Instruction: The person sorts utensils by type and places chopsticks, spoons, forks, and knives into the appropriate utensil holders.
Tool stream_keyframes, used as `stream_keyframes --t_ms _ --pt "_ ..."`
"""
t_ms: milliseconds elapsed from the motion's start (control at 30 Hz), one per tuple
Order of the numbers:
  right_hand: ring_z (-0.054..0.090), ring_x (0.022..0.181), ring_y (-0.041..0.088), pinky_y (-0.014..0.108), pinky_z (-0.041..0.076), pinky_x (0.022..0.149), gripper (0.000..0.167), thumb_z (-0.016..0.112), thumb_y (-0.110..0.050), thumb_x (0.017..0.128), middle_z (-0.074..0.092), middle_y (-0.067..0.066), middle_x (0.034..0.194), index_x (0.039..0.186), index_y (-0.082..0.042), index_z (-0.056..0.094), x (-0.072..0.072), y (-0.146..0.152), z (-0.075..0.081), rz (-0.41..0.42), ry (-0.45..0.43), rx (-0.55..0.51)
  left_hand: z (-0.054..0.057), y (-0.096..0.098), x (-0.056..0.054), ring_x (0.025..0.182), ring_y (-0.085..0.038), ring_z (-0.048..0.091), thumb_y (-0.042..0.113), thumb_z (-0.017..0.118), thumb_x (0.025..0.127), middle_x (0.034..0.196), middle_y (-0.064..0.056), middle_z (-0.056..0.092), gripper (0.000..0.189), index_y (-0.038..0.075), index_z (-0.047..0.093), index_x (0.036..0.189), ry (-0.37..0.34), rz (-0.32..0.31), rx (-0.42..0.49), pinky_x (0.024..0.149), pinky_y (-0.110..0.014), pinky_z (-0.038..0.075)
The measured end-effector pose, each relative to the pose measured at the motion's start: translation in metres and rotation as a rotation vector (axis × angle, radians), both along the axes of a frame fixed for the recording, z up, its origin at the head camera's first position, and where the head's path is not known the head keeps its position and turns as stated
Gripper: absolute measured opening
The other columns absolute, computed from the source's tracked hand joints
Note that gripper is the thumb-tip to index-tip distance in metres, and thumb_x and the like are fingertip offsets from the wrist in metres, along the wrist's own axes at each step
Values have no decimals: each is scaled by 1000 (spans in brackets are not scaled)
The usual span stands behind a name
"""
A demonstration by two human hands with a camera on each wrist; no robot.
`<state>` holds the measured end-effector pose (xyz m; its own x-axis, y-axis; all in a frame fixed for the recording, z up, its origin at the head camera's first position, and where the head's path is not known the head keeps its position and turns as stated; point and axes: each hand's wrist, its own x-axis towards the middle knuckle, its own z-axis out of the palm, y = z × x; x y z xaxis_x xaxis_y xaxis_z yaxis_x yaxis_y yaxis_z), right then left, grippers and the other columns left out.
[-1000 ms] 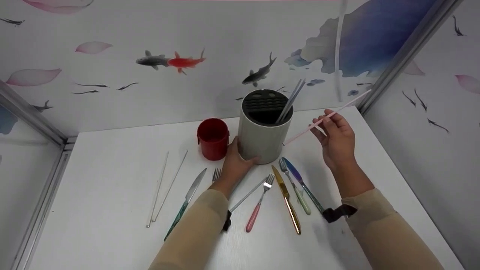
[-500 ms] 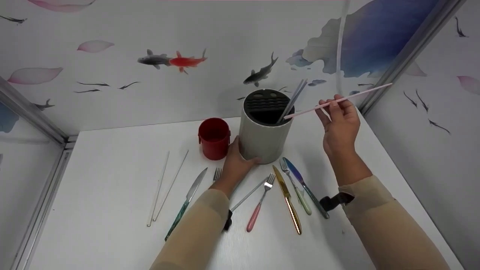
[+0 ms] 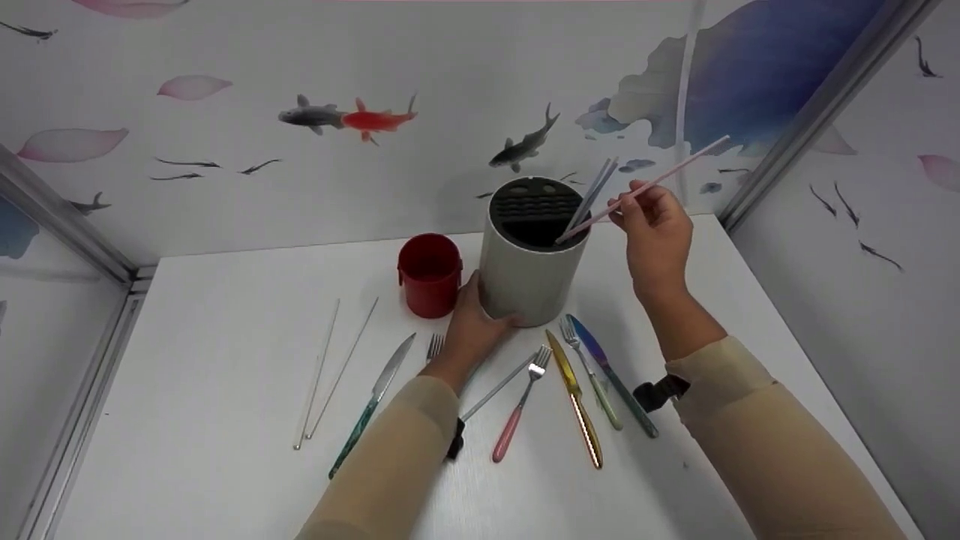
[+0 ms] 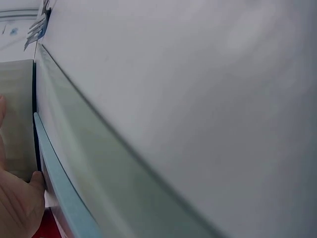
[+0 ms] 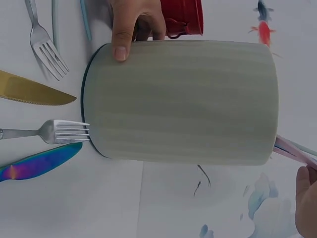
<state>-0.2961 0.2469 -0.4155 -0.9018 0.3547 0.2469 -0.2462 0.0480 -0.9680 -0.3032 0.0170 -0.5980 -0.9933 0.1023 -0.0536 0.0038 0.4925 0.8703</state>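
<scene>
My left hand point(image 3: 476, 330) grips the lower left side of a pale grey cylindrical utensil holder point(image 3: 529, 289), its thumb across the front. The holder stands upright, with a black slotted insert and a wide opening in its top. Thin bluish straws point(image 3: 598, 184) lean out of that opening to the right. At the right of the rim, my right hand point(image 3: 660, 240) pinches a tilted pink straw point(image 3: 694, 157) near its middle. The straw's lower end reaches over the rim into the opening. In the right wrist view the left thumb point(image 5: 120, 52) presses the holder's wall.
A red cup point(image 3: 430, 281) stands left of the holder. In front lie a pink-handled fork point(image 3: 506, 431), gold knife point(image 3: 576, 409), green-handled fork point(image 3: 600, 394), blue knife point(image 3: 611, 371) and teal-handled knife point(image 3: 367, 412). The left forearm partly hides another fork point(image 3: 436, 346). Clear sticks point(image 3: 345, 367) lie at left.
My right hand has risen, then shifted left toward the holder. The pink straw's lower end has gone from beside the holder's wall to inside its opening. My left hand keeps its place.
</scene>
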Motion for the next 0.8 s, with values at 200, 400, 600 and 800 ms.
stream_keyframes --t_ms 200,400,600,800 --pt "71 111 19 22 58 96 27 66 -22 102 67 9 117 127 -10 67 -5 -4 -6 42 -118 156 -1 -1 0 158 -22 29 42 85 84 169 -7 33 110 17 17 167 10 6 8 129 -37 26" --pt "69 110 17 21 58 95 27 64 -22 104 67 8 117 128 -10 64 -9 -6 -11 84 -215 291 -1 -2 0 158 -23 29 42 85 84 169 -7 32 110 16 17 166 6 0 10 129 -37 26" --pt "67 110 16 23 58 98 25 62 -21 105 67 9 117 127 -9 63 -9 -7 -11 89 -236 364 0 -1 1 159 -22 27 43 85 84 170 -6 31 110 18 17 166 6 -7 17 130 -39 25" --pt "66 110 15 25 57 100 26 62 -21 105 67 8 119 129 -10 64 -11 -8 -11 85 -254 426 1 -2 2 159 -21 27 45 85 83 170 -4 31 111 19 17 166 14 -12 16 130 -39 25"
